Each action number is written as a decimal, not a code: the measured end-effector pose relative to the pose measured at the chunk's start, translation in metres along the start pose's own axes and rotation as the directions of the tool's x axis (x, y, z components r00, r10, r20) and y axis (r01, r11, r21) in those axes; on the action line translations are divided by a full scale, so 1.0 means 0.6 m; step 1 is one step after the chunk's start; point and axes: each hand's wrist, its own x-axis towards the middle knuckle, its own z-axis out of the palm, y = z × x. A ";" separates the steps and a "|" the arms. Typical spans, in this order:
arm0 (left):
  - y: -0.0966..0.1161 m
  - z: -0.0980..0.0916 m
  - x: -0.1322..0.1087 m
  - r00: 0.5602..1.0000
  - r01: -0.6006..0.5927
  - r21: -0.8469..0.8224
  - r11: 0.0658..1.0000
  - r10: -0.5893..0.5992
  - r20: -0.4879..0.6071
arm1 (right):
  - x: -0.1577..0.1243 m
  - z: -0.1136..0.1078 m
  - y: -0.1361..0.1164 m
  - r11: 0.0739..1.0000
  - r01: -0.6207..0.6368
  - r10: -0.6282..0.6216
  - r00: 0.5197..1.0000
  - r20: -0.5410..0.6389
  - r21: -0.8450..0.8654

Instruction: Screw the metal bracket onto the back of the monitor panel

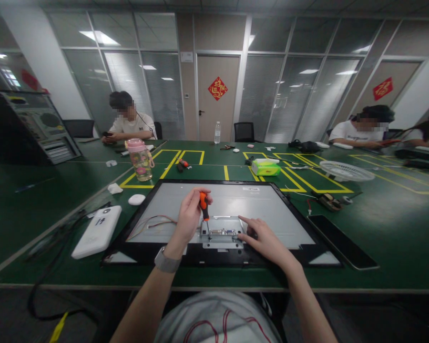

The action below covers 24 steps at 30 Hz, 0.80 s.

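My left hand (190, 212) is closed round the orange and black handle of a screwdriver (204, 205), which stands nearly upright. Its tip meets the left part of a metal bracket (221, 245) with connector ports. My right hand (260, 238) holds nothing; its index finger stretches to the bracket's upper right edge and the thumb touches its right side. The bracket sits on the grey back of a flat display panel (279, 209) with a black frame, lying on the green table. Thin wires (153, 223) run over the panel left of the bracket.
Left of the panel are a white power bank (98, 232), a white case (136, 199) and a pink-lidded bottle (139, 162). A black phone (342, 241) lies right. Beyond are a green tissue pack (265, 166) and a white fan grille (346, 170). Other people sit across the table.
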 end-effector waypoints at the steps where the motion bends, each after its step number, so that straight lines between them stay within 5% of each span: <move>1: -0.001 0.000 0.000 1.000 -0.008 -0.001 1.000 0.008 -0.004 | 0.000 0.000 0.000 1.000 0.001 -0.001 1.000 0.001 -0.001; 6: -0.005 -0.005 0.001 0.999 -0.049 0.125 0.991 0.052 -0.017 | 0.000 0.001 0.000 1.000 0.005 -0.005 1.000 -0.001 0.001; 12: 0.001 0.002 0.000 1.000 -0.007 0.011 1.000 0.007 -0.006 | 0.000 0.001 0.003 1.000 0.004 -0.004 1.000 0.006 0.004; 18: -0.006 -0.007 0.001 0.998 -0.056 0.101 0.993 0.059 -0.023 | 0.001 0.002 0.005 1.000 0.009 -0.009 1.000 -0.010 0.006; 24: -0.002 -0.001 0.003 1.000 0.009 -0.037 0.999 -0.010 -0.022 | 0.002 0.003 0.007 1.000 0.012 -0.012 1.000 -0.003 0.005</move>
